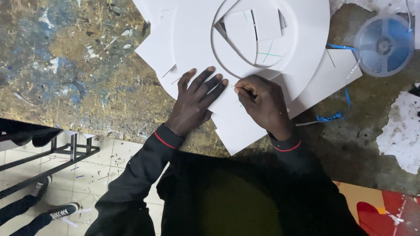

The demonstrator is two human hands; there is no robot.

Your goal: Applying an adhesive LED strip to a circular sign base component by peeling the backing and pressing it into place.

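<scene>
The left hand (pixel 192 105) lies flat, fingers spread, pressing down on a stack of white foam-board sheets (pixel 245 126) at the near edge of the paint-spattered tabletop (pixel 78 74). The right hand (pixel 262 105) is closed in a pinch around a thin, pale tool (pixel 232 87) whose tip meets the sheet just beside the left fingertips; what kind of tool it is cannot be told.

Much of the cutting looks done: a wide white foam-board ring (pixel 306 57) rests on top of the stack, and inside its opening lie a round white disc (pixel 271 54) with thin green pen lines and two small white square offcuts (pixel 256 28). Short slits show in the sheet left of the hands. The line under the tool appears only begun, and the lower sheets keep their straight edges.

No readable package or sign shows. To the right stands a clear round plastic reel (pixel 384 43) wound with blue tape, a loose blue strip (pixel 341 100) trailing from it onto the tabletop. At the lower left, over tiled floor (pixel 109 170), are a black metal frame (pixel 52 157) and another person's black sneakers (pixel 61 209).
</scene>
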